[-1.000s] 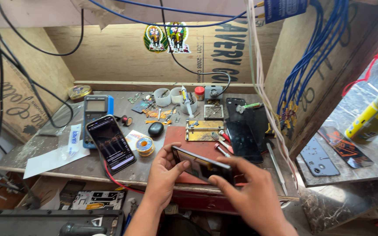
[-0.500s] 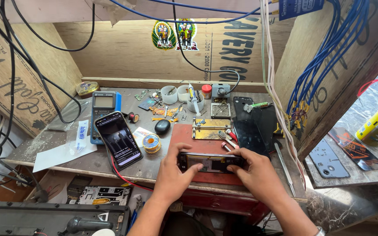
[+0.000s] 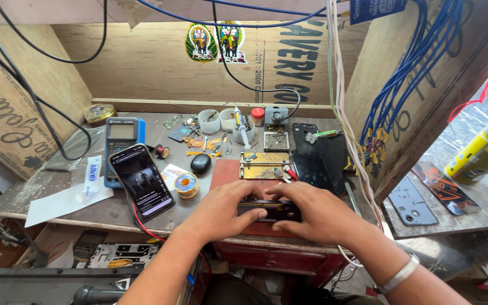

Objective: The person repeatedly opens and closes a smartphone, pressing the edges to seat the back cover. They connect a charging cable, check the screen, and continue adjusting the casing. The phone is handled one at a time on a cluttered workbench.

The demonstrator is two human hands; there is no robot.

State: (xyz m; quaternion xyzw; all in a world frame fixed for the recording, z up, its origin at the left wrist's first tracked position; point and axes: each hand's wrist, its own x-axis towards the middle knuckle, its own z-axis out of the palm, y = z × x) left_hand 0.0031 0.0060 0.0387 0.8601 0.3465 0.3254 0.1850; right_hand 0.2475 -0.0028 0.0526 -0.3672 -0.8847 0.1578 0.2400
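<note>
I am sitting at the wooden workbench (image 3: 57, 192), boxed in by plywood walls, with blue cables (image 3: 419, 62) hanging at my right. Both my hands are working at the front edge, over the red mat (image 3: 227, 169). My left hand (image 3: 221, 212) is curling around the left end of a dark phone (image 3: 272, 210), fingers pressing on its top. My right hand (image 3: 317, 212) is closing over the phone's right end, thumb along the near side; the phone is lying flat and crosswise between them, mostly covered. To the left, a second phone (image 3: 141, 182) is lying screen-up and lit, a red lead running from it. Behind it, a blue multimeter (image 3: 123, 141) is resting. A solder spool (image 3: 186, 183) and a black oval object (image 3: 200, 163) are sitting just beside the mat.
</note>
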